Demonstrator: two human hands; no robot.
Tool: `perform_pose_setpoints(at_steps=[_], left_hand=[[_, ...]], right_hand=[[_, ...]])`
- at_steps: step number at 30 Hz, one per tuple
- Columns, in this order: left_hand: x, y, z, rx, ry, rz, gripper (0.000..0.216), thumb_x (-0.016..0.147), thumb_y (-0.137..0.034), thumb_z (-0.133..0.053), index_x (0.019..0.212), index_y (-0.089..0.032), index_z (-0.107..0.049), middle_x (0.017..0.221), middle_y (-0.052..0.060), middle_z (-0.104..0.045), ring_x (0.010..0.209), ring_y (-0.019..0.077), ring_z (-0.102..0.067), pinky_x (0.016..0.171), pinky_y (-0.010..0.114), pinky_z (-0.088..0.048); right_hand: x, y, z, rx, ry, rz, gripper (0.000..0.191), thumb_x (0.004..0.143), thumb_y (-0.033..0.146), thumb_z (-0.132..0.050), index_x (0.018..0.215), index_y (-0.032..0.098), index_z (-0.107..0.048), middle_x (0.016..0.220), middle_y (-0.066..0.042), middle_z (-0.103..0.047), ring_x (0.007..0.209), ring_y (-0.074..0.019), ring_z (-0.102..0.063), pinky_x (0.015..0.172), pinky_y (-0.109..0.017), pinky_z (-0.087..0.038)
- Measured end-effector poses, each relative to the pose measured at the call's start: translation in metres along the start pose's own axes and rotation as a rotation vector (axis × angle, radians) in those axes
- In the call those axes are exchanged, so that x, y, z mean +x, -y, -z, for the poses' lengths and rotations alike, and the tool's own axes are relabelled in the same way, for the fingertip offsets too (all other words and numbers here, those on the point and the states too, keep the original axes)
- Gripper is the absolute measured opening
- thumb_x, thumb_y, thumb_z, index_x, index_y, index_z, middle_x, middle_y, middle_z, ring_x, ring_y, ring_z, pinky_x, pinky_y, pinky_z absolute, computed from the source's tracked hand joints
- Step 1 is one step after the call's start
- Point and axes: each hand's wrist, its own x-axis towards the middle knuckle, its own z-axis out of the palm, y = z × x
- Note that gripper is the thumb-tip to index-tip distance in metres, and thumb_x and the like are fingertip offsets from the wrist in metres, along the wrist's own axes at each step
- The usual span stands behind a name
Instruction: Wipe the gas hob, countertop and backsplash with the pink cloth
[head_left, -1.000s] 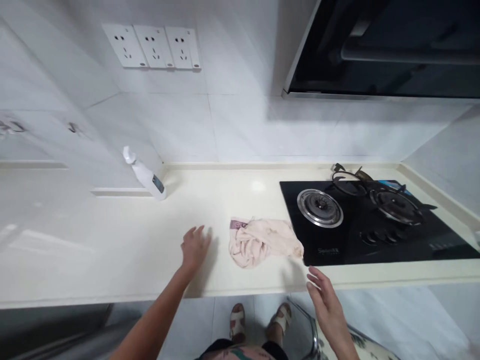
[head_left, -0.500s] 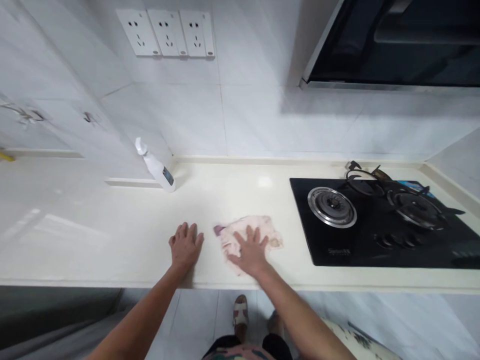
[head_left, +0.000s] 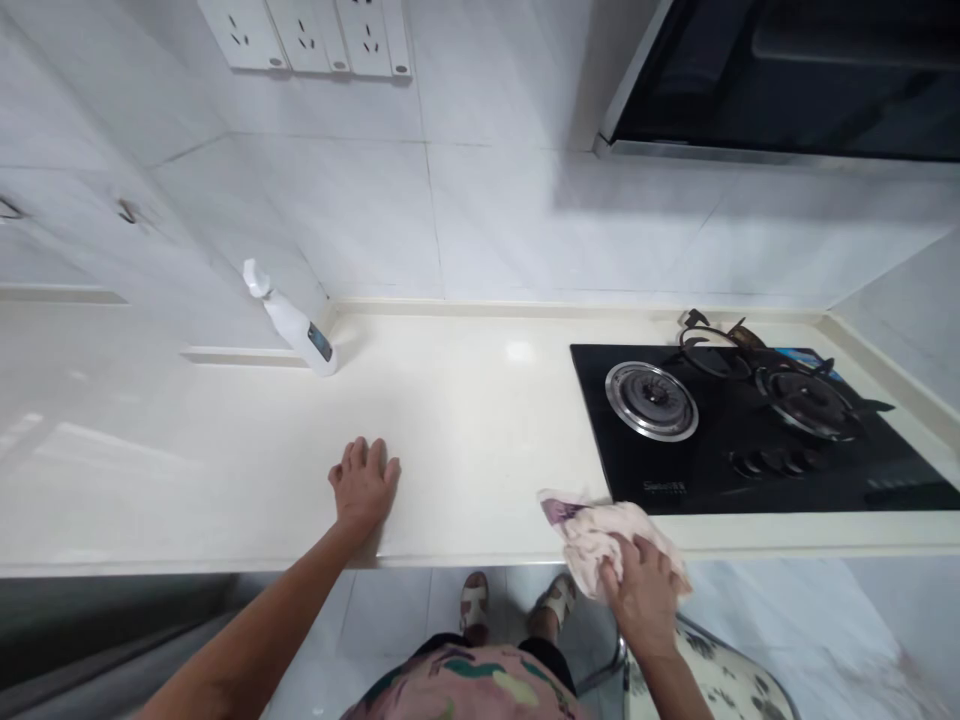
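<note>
My left hand [head_left: 364, 487] lies palm down on the cream countertop [head_left: 465, 430], fingers stretched out, with nothing in it. At the counter's front edge, by the near left corner of the black gas stove [head_left: 675, 490], my right hand [head_left: 641, 590] grips a pale pink cloth [head_left: 615, 535]. The cloth is bunched under the fingers, and part of it hangs over the edge. Its purple corner rests on the counter, pointing left.
A white spray bottle [head_left: 296, 325] stands by the wall at the back left. Loose black pan supports [head_left: 716, 350] lie at the back of the stove. The range hood [head_left: 787, 90] overhangs at upper right. A flower-patterned chair seat [head_left: 712, 670] is below the counter.
My right hand has moved right and toward me with the cloth, from the middle of the counter to its front edge by the stove. The left hand stays put; the view has shifted slightly.
</note>
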Motion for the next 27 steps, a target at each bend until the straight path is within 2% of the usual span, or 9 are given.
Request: perform_pose_setpoints(at_steps=[2,4,7,10,13,16,21,24,27], left_hand=[[0.0,0.0,-0.002,0.008,-0.01,-0.001,0.056,0.108,-0.044,-0.039,0.153,-0.015,-0.056,0.168,0.024,-0.042,0.159,0.0368,-0.031,0.123,0.058,-0.029],[0.0,0.002,-0.005,0.014,-0.022,0.0,0.055,0.107,-0.044,-0.041,0.152,-0.016,-0.057,0.168,0.024,-0.044,0.158,0.0376,-0.033,0.122,0.058,-0.03],[0.0,0.005,-0.008,0.03,-0.023,-0.002,0.055,0.107,-0.043,-0.041,0.151,-0.015,-0.059,0.166,0.026,-0.045,0.158,0.0392,-0.035,0.121,0.059,-0.032],[0.0,0.008,-0.011,0.035,-0.032,-0.011,0.055,0.108,-0.042,-0.039,0.151,-0.014,-0.059,0.166,0.026,-0.046,0.158,0.0388,-0.036,0.121,0.059,-0.033],[-0.001,0.012,-0.017,0.037,-0.046,-0.005,0.054,0.108,-0.041,-0.038,0.15,-0.016,-0.061,0.166,0.024,-0.048,0.158,0.038,-0.037,0.12,0.058,-0.035],[-0.001,0.015,-0.022,0.052,-0.069,-0.002,0.053,0.107,-0.04,-0.038,0.148,-0.017,-0.064,0.164,0.022,-0.051,0.157,0.037,-0.04,0.12,0.057,-0.036],[-0.003,0.019,-0.025,0.047,-0.085,0.013,0.052,0.105,-0.041,-0.043,0.146,-0.022,-0.067,0.163,0.018,-0.055,0.156,0.0352,-0.045,0.119,0.055,-0.04],[-0.004,0.022,-0.025,0.032,-0.076,0.02,0.052,0.103,-0.042,-0.045,0.146,-0.024,-0.069,0.163,0.017,-0.055,0.155,0.0348,-0.046,0.119,0.055,-0.042],[-0.006,0.025,-0.025,0.011,-0.064,0.034,0.053,0.102,-0.042,-0.045,0.148,-0.027,-0.068,0.164,0.013,-0.055,0.155,0.0332,-0.047,0.119,0.055,-0.042]], right_hand=[[0.006,-0.015,-0.002,0.002,-0.077,-0.052,0.052,0.093,0.045,-0.047,0.124,0.012,-0.072,0.124,-0.024,-0.064,0.115,-0.0411,-0.057,0.101,-0.06,-0.048],[0.012,-0.005,-0.004,-0.012,-0.098,-0.074,0.053,0.094,0.047,-0.046,0.125,0.012,-0.071,0.12,-0.024,-0.064,0.113,-0.042,-0.058,0.098,-0.059,-0.051],[0.017,0.039,-0.009,-0.058,-0.028,-0.022,0.055,0.096,0.049,-0.046,0.134,0.018,-0.07,0.13,-0.024,-0.062,0.119,-0.0452,-0.058,0.097,-0.063,-0.051],[0.02,0.083,-0.022,-0.053,0.05,0.067,0.059,0.094,0.053,-0.054,0.143,0.023,-0.066,0.147,-0.025,-0.056,0.132,-0.05,-0.054,0.105,-0.072,-0.044],[0.039,0.105,-0.041,-0.035,0.077,0.102,0.072,0.089,0.065,-0.064,0.151,0.029,-0.061,0.159,-0.022,-0.05,0.146,-0.0547,-0.043,0.111,-0.077,-0.037],[0.077,0.116,-0.058,-0.058,0.073,0.144,0.085,0.085,0.075,-0.065,0.157,0.031,-0.056,0.164,-0.021,-0.047,0.151,-0.0577,-0.036,0.111,-0.082,-0.035],[0.158,0.14,-0.072,-0.062,0.077,0.182,0.089,0.086,0.076,-0.063,0.161,0.027,-0.052,0.167,-0.025,-0.043,0.153,-0.058,-0.034,0.11,-0.083,-0.034],[0.205,0.147,-0.08,0.013,0.05,0.185,0.088,0.086,0.077,-0.061,0.159,0.028,-0.054,0.166,-0.025,-0.044,0.153,-0.0567,-0.035,0.11,-0.083,-0.032],[0.257,0.141,-0.09,0.154,-0.024,0.201,0.086,0.086,0.08,-0.056,0.155,0.03,-0.058,0.164,-0.022,-0.048,0.153,-0.0544,-0.035,0.11,-0.085,-0.029]])
